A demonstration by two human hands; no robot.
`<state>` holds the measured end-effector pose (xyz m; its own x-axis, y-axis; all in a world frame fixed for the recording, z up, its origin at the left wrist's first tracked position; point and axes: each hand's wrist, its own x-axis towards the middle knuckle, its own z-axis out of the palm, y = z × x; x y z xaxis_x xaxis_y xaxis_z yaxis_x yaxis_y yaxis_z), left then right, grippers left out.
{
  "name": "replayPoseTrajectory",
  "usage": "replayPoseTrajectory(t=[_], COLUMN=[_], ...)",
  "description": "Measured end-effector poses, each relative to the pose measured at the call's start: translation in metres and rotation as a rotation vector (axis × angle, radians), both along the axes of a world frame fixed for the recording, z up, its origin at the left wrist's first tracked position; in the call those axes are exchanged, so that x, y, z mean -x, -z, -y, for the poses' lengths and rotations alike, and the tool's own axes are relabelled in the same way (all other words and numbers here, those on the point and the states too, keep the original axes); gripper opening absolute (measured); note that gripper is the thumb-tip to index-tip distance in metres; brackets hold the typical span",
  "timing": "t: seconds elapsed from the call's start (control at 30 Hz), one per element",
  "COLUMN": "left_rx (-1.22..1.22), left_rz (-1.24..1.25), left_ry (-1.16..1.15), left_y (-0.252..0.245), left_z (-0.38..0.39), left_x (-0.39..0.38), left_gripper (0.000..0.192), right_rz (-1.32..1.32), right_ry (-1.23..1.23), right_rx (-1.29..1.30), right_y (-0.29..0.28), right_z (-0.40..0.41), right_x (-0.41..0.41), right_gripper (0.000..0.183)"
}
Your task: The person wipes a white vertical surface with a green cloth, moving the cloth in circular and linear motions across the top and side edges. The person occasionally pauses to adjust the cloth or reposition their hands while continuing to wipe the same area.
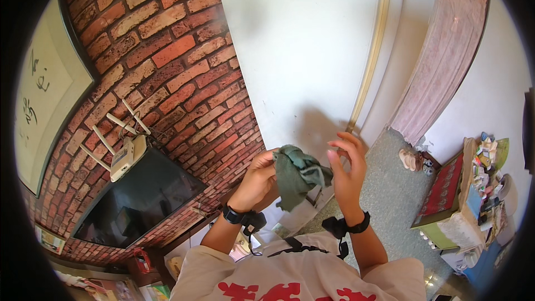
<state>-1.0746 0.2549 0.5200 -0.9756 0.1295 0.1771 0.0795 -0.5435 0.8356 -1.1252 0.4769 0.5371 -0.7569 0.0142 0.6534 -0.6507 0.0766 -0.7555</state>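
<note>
A crumpled green cloth [294,175] hangs in front of my chest, its lower corner dangling loose. My left hand [260,179] grips it at its left edge, with the fingertips partly hidden behind the fabric. Just right of the cloth, my right hand [350,167] is raised with thumb and fingers apart and nothing between them. Around each wrist is a black strap carrying a small dark device. Behind the cloth stands a white door panel [305,50], on which a shadow falls.
On the left, a brick-patterned wall [175,58] carries a dark television [138,200] with a white router [127,156] above it. A cluttered cabinet [451,200] stands at right. Shoes [409,159] lie on the speckled floor [382,192] near a pink curtain [445,54].
</note>
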Motion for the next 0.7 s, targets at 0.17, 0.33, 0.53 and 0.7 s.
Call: replayPoseTrajectory(t=[0.17,0.33,0.53,0.7], left_rx=[-0.127,0.094,0.292,0.946], left_rz=[-0.013,0.095,-0.026,-0.409], left_ry=[0.042,-0.142,-0.471,-0.473], left_y=[0.007,-0.001,-0.012,-0.004], left_z=[-0.002,0.000,-0.012,-0.027], left_x=[0.003,0.006,0.002,-0.001], left_gripper=[0.026,0.036,0.063,0.070], right_rz=[0.200,0.276,0.264,0.207], right_ry=[-0.399,-0.362,-0.345,-0.362], right_rx=[-0.037,0.220,0.164,0.065], right_y=[0.000,0.009,0.008,0.006], right_z=[0.003,0.002,0.003,0.014], right_x=[-0.027,-0.021,-0.008,-0.010], right_gripper=[0.050,0.051,0.058,0.062])
